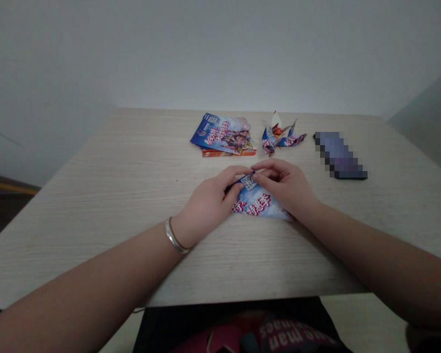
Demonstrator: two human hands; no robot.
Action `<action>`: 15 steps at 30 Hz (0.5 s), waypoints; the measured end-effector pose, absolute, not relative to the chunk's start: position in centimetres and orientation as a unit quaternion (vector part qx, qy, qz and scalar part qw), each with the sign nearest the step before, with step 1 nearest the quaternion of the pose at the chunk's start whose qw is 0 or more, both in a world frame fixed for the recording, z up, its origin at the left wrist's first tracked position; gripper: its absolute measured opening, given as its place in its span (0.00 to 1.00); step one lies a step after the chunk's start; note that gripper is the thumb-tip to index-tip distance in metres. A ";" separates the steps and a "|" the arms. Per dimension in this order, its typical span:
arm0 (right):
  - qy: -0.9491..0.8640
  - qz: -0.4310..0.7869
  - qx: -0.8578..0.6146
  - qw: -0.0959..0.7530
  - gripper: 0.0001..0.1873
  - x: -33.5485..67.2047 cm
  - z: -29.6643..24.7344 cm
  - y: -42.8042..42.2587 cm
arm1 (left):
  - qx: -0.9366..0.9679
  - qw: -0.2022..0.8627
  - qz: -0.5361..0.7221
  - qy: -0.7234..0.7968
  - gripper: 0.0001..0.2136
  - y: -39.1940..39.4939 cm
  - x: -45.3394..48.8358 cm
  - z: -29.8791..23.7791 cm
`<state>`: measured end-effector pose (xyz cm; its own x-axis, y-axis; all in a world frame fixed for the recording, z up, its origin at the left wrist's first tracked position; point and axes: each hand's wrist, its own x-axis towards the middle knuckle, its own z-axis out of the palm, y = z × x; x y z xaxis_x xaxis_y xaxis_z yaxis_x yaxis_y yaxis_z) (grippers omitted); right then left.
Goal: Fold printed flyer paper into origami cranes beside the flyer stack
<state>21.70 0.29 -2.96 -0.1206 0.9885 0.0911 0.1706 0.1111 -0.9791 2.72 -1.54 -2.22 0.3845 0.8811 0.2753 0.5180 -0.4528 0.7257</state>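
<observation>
A blue printed paper sheet (259,203), folded into a roughly triangular shape, lies on the table between my hands. White-and-red characters and a QR code show on its upper face. My left hand (215,196) pinches the sheet's left upper edge between thumb and fingers, a silver bangle round its wrist. Pressed on the top corner beside the QR code are the thumb and fingers of my right hand (284,184). Both hands are closed on the paper, and part of its edge is hidden under the fingers.
Behind my hands lies a stack of printed leaflets (224,135). Folded paper figures (279,137) with pointed tips sit to its right. A dark phone (340,154), blurred over, rests further right. The pale wooden table (113,196) meets a wall at its back edge.
</observation>
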 end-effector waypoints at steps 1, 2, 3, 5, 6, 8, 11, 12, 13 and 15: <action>-0.592 0.466 -0.488 0.441 0.10 21.7 -3.0 0.4 | 0.782 0.282 0.323 0.453 0.15 -1.5 2.7 -2.2; -0.590 0.476 -0.488 0.433 0.10 21.8 -3.1 0.5 | 0.777 0.293 0.312 0.461 0.16 -1.5 2.7 -2.2; -0.589 0.482 -0.488 0.429 0.10 21.9 -3.2 0.6 | 0.773 0.304 0.299 0.470 0.16 -1.5 2.7 -2.2; -0.589 0.477 -0.489 0.432 0.10 22.0 -3.3 0.8 | 0.766 0.316 0.276 0.486 0.16 -1.4 2.6 -2.1; -0.588 0.470 -0.491 0.439 0.10 22.2 -3.3 0.9 | 0.764 0.319 0.270 0.491 0.16 -1.3 2.5 -2.0; -0.578 0.464 -0.497 0.452 0.09 22.4 -3.3 1.2 | 0.759 0.327 0.271 0.493 0.14 -1.0 2.1 -2.1; -0.552 0.471 -0.511 0.461 0.09 22.9 -3.3 1.6 | 0.737 0.369 0.298 0.482 0.10 -0.5 1.6 -2.5; -0.547 0.471 -0.514 0.463 0.09 23.1 -3.3 1.6 | 0.724 0.387 0.310 0.479 0.09 -0.3 1.4 -2.6; -0.544 0.468 -0.515 0.469 0.09 23.2 -3.4 1.7 | 0.712 0.400 0.319 0.482 0.08 -0.1 1.4 -2.7; -0.537 0.462 -0.514 0.484 0.09 23.4 -3.4 1.7 | 0.689 0.410 0.334 0.496 0.05 0.1 1.4 -2.7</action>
